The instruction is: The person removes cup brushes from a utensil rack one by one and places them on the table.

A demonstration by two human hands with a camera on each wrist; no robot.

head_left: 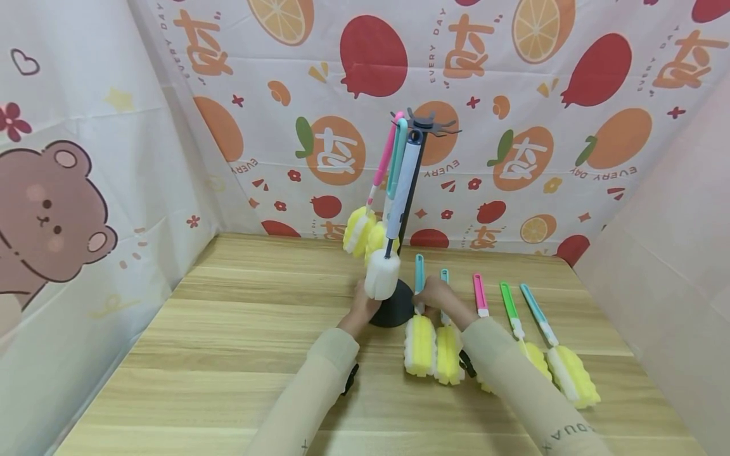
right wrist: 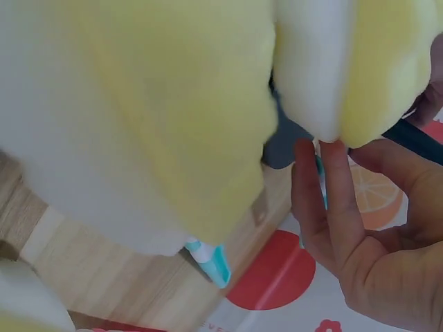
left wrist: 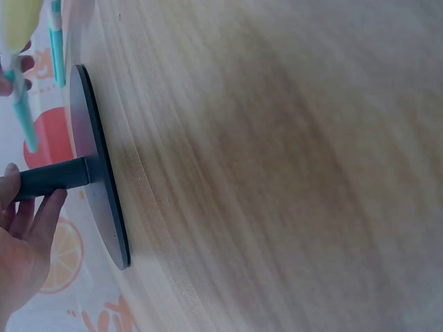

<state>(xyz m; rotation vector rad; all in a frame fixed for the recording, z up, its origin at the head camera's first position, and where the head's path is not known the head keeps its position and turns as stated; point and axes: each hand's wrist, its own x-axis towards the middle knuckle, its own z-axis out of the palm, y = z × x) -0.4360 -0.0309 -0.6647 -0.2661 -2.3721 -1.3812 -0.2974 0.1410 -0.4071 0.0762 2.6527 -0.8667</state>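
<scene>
Just below frame centre, grips black stand (head_left: 395, 311) with left hand (head_left: 362, 305), pinches blue-handled brush (head_left: 420, 347) with right hand (head_left: 436, 295), and risks toppling through lopsidedly hung brushes (head_left: 357, 232).

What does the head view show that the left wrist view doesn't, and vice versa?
Only the head view shows the hook ring, the hanging brushes and the green brush. Only the left wrist view shows clearly how the left hand grips the pole. Both show the base, the table, and the right hand with a turquoise brush.
</scene>
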